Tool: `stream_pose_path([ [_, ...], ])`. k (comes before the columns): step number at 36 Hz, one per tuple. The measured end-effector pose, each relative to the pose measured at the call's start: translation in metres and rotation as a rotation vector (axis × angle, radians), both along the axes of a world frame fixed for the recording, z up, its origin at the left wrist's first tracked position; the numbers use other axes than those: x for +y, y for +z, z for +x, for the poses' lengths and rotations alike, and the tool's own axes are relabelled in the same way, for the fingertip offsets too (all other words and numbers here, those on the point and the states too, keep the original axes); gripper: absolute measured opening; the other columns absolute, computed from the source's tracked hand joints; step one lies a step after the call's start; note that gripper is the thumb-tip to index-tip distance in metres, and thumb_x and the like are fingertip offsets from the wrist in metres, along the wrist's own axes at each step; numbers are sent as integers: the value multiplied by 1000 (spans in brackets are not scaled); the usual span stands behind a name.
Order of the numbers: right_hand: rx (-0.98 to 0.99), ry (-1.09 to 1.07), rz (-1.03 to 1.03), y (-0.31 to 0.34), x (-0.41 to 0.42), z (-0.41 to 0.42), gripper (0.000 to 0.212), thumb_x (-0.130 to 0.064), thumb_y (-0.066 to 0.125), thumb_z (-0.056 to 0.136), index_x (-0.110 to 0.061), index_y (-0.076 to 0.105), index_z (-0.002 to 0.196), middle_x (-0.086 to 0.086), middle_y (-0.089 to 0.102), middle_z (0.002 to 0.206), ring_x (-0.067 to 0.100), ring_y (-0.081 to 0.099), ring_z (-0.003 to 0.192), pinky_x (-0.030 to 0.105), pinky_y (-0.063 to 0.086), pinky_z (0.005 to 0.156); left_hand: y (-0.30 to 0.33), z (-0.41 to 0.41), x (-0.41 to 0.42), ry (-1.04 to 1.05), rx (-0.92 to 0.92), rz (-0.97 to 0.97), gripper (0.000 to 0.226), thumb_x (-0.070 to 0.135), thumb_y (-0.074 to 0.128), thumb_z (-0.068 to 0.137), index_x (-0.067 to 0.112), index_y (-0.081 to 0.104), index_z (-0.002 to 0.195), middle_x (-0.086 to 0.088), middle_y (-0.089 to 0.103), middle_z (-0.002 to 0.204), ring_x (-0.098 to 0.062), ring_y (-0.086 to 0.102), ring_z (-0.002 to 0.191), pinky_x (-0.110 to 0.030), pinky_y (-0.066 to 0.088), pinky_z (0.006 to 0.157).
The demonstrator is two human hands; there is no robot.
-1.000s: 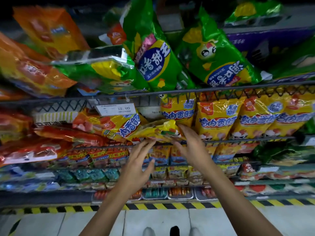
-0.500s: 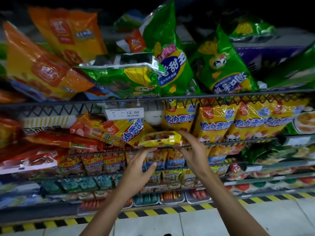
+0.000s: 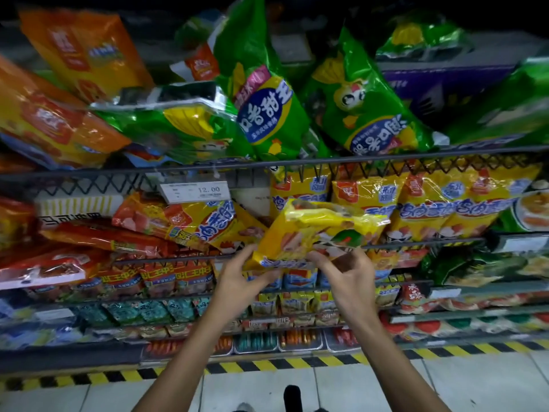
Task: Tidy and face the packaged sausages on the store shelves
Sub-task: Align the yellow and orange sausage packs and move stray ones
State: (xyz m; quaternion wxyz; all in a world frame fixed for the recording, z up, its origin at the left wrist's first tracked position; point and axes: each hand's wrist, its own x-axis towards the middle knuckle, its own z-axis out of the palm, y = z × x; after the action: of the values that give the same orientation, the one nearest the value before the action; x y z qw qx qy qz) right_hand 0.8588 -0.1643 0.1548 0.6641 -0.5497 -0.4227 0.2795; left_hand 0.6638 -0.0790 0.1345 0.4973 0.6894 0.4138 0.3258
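**Yellow sausage pack held in both hands before the wire shelves**

At far left the top wire shelf carries orange packs lying tilted, then green packs leaning against one another towards the right. Below it hangs a price tag reading 12.00. On the second shelf, red packs lie flat at left, a yellow pack lies askew beside them, and a row of upright yellow packs stands to the right. Lower shelves hold smaller packets, too blurred to tell apart; a yellow-and-black striped strip runs along the floor.

The left hand reaches up with fingers curled, pinching the lower left corner of the held yellow sausage pack. That pack sits in front of the second shelf's edge, near the middle, tilted with its top leaning right. The right hand grips its lower right edge, thumb and fingers bent round the wrapper.
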Motion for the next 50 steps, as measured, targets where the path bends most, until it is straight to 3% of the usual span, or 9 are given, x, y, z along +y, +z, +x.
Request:
stream_pose_path([
  [9,73,36,-156,-19,-21,19,28,-51,73,86,-27,63,77,-20,58,65,-4,55,61,12,45,60,3,7,-16,116,-303,-63,32,26,95,68,31,84,98,-4,81,95,-23,78,86,-31,63,72],
  [13,-11,64,-337,-34,-33,28,70,-81,61,82,-18,37,60,-5,32,57,11,34,52,18,25,52,14,18,-25,208,-443,-91,30,50,96,60,30,81,76,6,77,73,-13,75,69,-28,61,62],
  [18,189,356,-560,-60,-56,14,37,-61,56,93,-34,78,106,-7,78,108,14,75,100,27,61,84,32,32,-29,192,-349,73,28,41,91,74,27,84,98,5,81,90,-12,78,85,-21,60,71],
  [24,-11,-55,-120,-57,-73,12,13,-31,66,101,-37,77,102,-3,77,95,16,75,91,30,61,79,28,36,-31,132,-258,75,21,23,87,79,29,83,99,8,81,95,-12,78,92,-24,63,74],
  [27,-277,-175,-45,-48,-67,24,42,-46,69,95,-46,56,135,-20,64,131,7,60,125,21,49,101,28,36,-34,112,-241,69,17,27,87,79,37,84,91,8,81,90,-12,79,86,-21,61,69],
  [30,-311,149,-212,-43,-55,37,79,-59,73,88,-48,33,155,-27,40,155,1,38,145,26,46,109,30,37,-35,76,-202,59,16,34,89,76,41,84,90,9,81,88,-12,79,83,-22,61,66],
  [36,-337,320,-389,-48,-43,46,57,-76,73,71,-60,53,121,-26,67,118,-3,67,105,26,60,85,42,40,-31,-72,-116,68,12,34,88,78,36,85,90,10,81,89,-9,78,83,-18,58,64],
  [43,-61,238,-280,-47,-43,37,51,-39,82,79,-40,63,127,-21,72,119,4,70,109,23,60,85,47,24,-16,-118,-277,-2,50,27,78,92,16,64,138,-1,72,132,-19,65,128,-28,53,103],
  [50,80,143,-184,-33,-37,29,34,-32,74,88,-27,69,120,-14,76,112,5,71,106,17,55,84,15,9,-29,-139,-205,-326,62,60,91,66,57,66,123,24,69,129,-3,67,119,-16,56,87],
])
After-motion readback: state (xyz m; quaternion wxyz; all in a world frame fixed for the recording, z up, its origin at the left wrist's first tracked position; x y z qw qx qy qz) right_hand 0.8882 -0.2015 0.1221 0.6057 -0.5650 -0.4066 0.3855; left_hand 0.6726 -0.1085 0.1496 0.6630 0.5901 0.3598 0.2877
